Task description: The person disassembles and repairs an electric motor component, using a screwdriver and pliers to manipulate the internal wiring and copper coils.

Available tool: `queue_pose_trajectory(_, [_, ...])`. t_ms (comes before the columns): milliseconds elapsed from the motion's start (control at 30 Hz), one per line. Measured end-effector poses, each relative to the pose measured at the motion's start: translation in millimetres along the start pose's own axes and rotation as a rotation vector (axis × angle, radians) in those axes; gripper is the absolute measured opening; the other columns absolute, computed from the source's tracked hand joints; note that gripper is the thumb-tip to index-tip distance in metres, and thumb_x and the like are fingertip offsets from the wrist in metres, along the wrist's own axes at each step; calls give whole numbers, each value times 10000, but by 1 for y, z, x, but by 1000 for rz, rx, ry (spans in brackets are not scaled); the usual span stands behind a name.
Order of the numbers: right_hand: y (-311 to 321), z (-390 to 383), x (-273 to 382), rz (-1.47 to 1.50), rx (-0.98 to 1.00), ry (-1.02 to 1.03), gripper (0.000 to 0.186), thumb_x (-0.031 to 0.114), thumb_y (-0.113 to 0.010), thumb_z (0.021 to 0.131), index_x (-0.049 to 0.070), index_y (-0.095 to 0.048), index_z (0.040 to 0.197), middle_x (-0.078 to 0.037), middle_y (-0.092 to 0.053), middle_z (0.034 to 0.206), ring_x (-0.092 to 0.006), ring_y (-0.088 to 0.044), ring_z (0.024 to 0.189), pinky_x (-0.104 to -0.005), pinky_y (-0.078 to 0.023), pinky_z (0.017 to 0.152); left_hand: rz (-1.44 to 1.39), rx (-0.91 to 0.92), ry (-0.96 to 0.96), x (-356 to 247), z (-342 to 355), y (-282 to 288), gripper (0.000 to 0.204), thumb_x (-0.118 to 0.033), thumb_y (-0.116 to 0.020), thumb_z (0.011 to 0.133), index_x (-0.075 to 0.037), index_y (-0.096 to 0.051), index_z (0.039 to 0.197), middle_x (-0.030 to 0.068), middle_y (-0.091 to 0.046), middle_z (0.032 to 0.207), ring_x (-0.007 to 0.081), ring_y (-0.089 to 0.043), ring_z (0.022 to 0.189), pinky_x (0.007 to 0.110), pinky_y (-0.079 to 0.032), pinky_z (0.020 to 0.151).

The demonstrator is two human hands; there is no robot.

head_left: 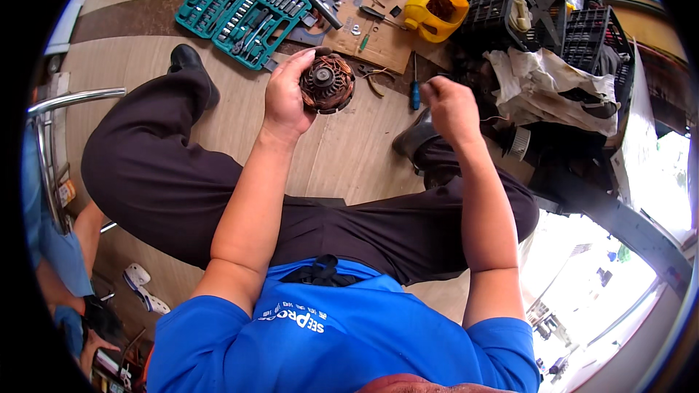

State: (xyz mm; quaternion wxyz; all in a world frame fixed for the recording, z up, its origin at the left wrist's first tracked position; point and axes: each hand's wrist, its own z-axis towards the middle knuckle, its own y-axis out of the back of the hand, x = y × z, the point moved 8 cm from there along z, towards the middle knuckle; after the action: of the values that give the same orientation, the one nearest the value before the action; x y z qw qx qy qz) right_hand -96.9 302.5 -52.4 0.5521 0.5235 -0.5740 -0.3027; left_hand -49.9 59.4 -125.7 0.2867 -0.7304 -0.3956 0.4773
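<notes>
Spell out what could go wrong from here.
1. The copper coil appears held by the left hand alone, above the floor; if that grip slips, it could drop.
2. The blue screwdriver lies close to the right shoe; a shift of that foot might knock it.
3. The yellow jug has a wide opening with brown contents inside; a bump could spill some.

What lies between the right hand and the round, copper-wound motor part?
In the head view, a blue-handled screwdriver lies nearer the right hand, and what look like orange-handled pliers lie nearer the motor part.
</notes>
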Motion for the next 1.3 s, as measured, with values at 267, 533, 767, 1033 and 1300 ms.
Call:
queue_pose_trajectory(267, [78,-11,30,487,-357,205,76,20,-642,869,-14,-664,932,-118,-625,795,-209,-595,698,-281,-471,665,-11,-138,-122,-5,5,27,269,-138,-440,959,43,-605,1069,174,-682,1008,265,-681,914,382,-562,848])
queue_pose_trajectory(533, [49,-58,102,596,411,592,86,91,-684,848,7,-677,862,-125,-585,713,-300,-594,674,-353,-468,606,-189,-495,-340,-32,0,77,234,-149,-488,946,15,-615,1053,143,-670,1060,286,-663,955,415,-537,898])
queue_pose_trajectory(767, [-27,-46,13,-20,491,119,289,339,-640,872,60,-695,824,-164,-652,752,-372,-622,768,-461,-500,685,-357,-489,-271,-72,-4,73,296,-221,-462,930,-18,-606,1089,130,-664,1099,301,-650,1015,477,-517,914])
queue_pose_trajectory(1033, [-35,-24,-21,35,361,213,451,378,-728,810,108,-658,1164,-188,-643,1080,-365,-606,985,-410,-482,866,-341,-206,-98,-62,-2,51,311,-181,-468,914,33,-618,1083,176,-665,1095,323,-648,1007,463,-515,924])
queue_pose_trajectory(1300, [-41,-17,29,19,334,286,738,452,-733,796,39,-484,1355,-198,-550,1289,-345,-507,1228,-513,-328,1080,-297,-29,-37,-41,-7,13,295,-171,-484,925,23,-618,1101,171,-671,1072,300,-658,984,424,-533,897])
